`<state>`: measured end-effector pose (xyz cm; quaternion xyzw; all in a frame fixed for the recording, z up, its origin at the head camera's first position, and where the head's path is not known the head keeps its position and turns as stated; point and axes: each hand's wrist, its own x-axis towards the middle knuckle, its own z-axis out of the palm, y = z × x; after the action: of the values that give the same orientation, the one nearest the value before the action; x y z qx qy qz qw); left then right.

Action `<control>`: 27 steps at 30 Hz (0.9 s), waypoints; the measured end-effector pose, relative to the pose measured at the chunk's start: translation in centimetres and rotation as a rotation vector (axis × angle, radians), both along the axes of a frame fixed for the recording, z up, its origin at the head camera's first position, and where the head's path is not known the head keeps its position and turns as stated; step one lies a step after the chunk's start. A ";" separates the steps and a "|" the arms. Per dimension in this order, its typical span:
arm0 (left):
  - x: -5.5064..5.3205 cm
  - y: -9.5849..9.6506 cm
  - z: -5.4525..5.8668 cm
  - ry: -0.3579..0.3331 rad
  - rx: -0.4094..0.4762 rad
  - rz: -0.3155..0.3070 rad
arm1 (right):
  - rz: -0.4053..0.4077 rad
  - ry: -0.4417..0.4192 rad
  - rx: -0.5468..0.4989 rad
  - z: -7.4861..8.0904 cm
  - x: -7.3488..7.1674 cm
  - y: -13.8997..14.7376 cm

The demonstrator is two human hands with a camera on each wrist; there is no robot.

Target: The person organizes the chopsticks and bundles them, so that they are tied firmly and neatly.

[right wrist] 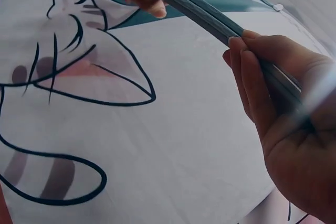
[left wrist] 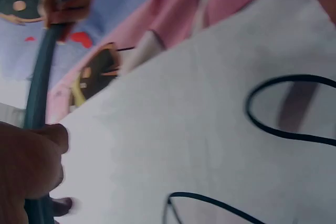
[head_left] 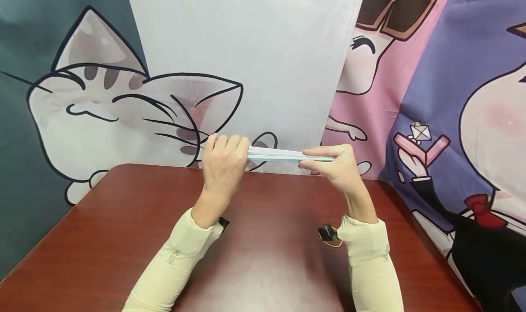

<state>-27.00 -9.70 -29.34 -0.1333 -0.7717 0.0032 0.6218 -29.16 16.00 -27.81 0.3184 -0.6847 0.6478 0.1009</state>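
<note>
A long, thin, pale blue thing with layered edges (head_left: 273,155) is held up level in both hands, above the table's far edge in the head view. My left hand (head_left: 225,166) grips its left end with the fingers curled over it, back of the hand toward the head camera. On the other end, my right hand (head_left: 339,163) pinches it between thumb and fingers. From the right wrist, the same layered thing (right wrist: 202,13) looks dark grey-blue with a groove along its length, and its near end runs into the right palm (right wrist: 294,135). Its exact kind I cannot tell.
Below the hands lies a reddish-brown table (head_left: 263,257) with rounded far corners. Behind it hangs a cloth backdrop (head_left: 255,51) printed with a cartoon cat and figures. A small black piece with a yellow loop (head_left: 328,232) sits by the right sleeve cuff.
</note>
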 end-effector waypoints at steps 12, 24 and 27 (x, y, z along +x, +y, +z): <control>-0.8 -1.8 0.2 0.214 0.007 -0.049 | 0.109 0.173 -0.054 0.4 1.0 0.1; 1.1 -3.2 4.0 0.254 0.096 -0.086 | -0.015 -0.107 0.667 -4.2 -3.3 11.2; 1.8 -2.8 4.6 0.274 0.114 -0.091 | 0.063 -0.251 0.906 -7.6 -4.4 11.8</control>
<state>-25.16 -12.50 -24.74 -0.1308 -0.6716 -0.0507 0.7275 -33.58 27.85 -35.36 0.2704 -0.8954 0.3197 -0.1516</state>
